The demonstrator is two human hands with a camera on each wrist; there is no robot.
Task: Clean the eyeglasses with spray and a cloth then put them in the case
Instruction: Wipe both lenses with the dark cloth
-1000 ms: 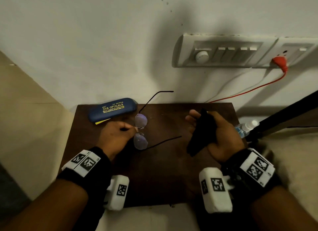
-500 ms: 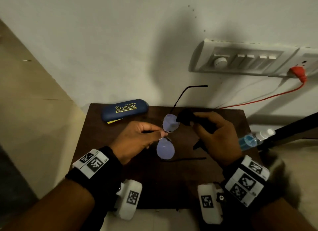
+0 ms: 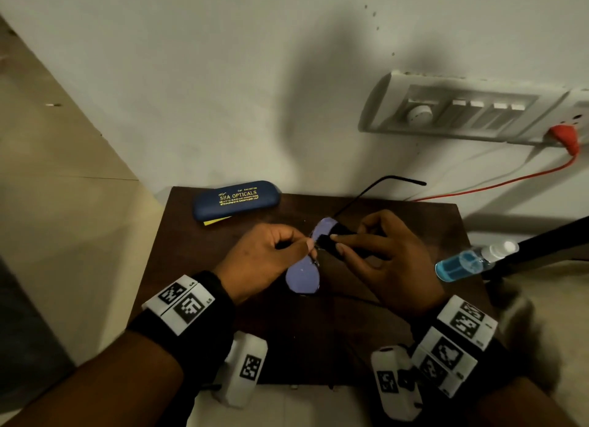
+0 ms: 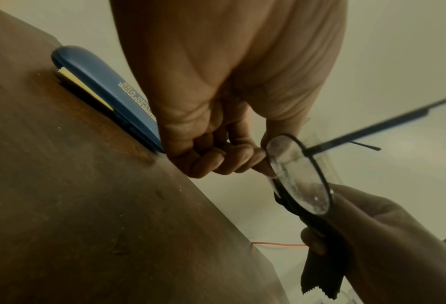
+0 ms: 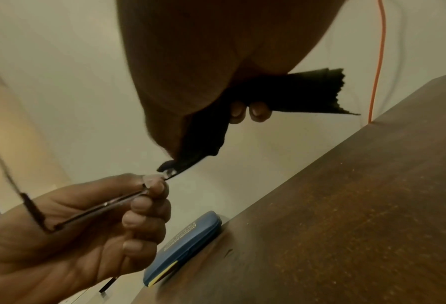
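Far left of the dark wood table (image 3: 178, 235), up by the wall, a blue case (image 3: 236, 200) lies shut w/ gold lettering on the lid; a yellow slip (image 3: 214, 222) pokes out from under its near edge.

Next over, the left hand (image 3: 267, 261) is clenched around the eyeglasses (image 3: 304, 275), thumb & forefinger pinching the frame at the bridge, other fingers curled in. Glasses are held up off the table, approx. over its middle, turned so one lens sits nearer the person & the other farther. Lenses look purplish from the head view; from the left wrist view the far lens is smeared/cloudy. One temple arm (image 3: 376, 191) sticks out open toward the wall.

Right next to that, the right hand (image 3: 392, 261) grasps a black cloth (image 3: 342, 243), fingers & thumb folded round it, pressing it on the far lens. Both hands nearly touch at the frame. A zigzag-cut tail of the cloth hangs below the palm in the wrist views.

Further right, at the table's right edge, a small spray bottle (image 3: 468, 262) lies on its side, blue liquid inside, white nozzle pointing right, next to a black bar (image 3: 548, 245). On the wall above: a white switch panel (image 3: 462, 111), red plug (image 3: 567, 136) & red cable (image 3: 497, 186) trailing down behind the table.
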